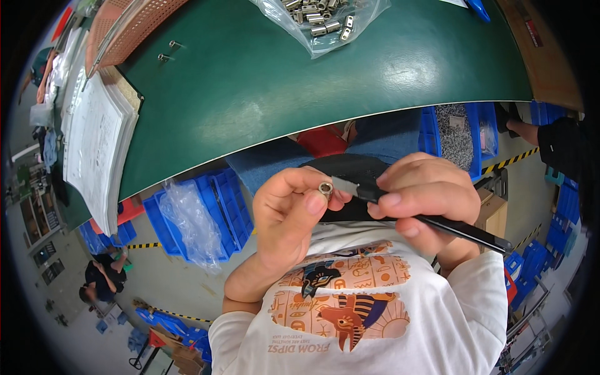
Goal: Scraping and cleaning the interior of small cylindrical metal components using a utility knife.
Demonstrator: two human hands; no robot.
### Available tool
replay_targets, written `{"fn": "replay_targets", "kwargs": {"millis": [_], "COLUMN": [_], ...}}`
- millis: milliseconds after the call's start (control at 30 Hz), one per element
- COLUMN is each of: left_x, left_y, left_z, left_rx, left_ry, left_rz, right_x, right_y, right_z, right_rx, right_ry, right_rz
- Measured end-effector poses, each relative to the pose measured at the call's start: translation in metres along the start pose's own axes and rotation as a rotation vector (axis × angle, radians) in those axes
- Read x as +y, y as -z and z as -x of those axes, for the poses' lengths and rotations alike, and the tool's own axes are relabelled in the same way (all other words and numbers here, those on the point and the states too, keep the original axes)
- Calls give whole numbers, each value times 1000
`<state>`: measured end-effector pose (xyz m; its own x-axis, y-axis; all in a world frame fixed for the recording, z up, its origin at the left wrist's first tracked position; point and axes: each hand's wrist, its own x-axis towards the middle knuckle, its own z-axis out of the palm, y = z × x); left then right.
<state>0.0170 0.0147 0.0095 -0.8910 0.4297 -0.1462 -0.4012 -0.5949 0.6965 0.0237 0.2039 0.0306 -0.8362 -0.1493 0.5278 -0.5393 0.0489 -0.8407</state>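
Note:
Between the thumb and fingers of my left hand [290, 215] is a small metal sleeve [325, 188], its round open end showing. My right hand [431, 194] grips a black-handled utility knife [462, 232]. The knife's grey blade [345, 185] reaches left to the sleeve's rim; whether it touches cannot be made out. Both hands are held in front of my body, off the near edge of the green table [250, 94]. A clear plastic bag [312, 44] of similar metal sleeves [319, 29] lies at the table's far side.
Two small metal pieces [169, 53] lie at the table's left, near a pink perforated basket [128, 31] and a stack of papers [100, 137]. Blue bins [206, 212] stand below on the left, another blue bin [456, 134] on the right. A distant person [103, 278] is at lower left.

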Motion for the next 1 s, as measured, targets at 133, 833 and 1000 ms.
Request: {"fn": "replay_targets", "kwargs": {"millis": [133, 833, 1000], "left_x": [-1, -5, -6], "left_y": [-1, 4, 6], "left_z": [-1, 1, 2], "left_rx": [11, -1, -6], "left_ry": [-12, -42, -39], "left_rz": [-28, -40, -44], "right_x": [0, 3, 0], "right_y": [0, -2, -1], "right_z": [2, 5, 8], "right_rx": [-35, -24, -71], "right_ry": [-8, -22, -67], "right_rz": [-33, -15, 18]}}
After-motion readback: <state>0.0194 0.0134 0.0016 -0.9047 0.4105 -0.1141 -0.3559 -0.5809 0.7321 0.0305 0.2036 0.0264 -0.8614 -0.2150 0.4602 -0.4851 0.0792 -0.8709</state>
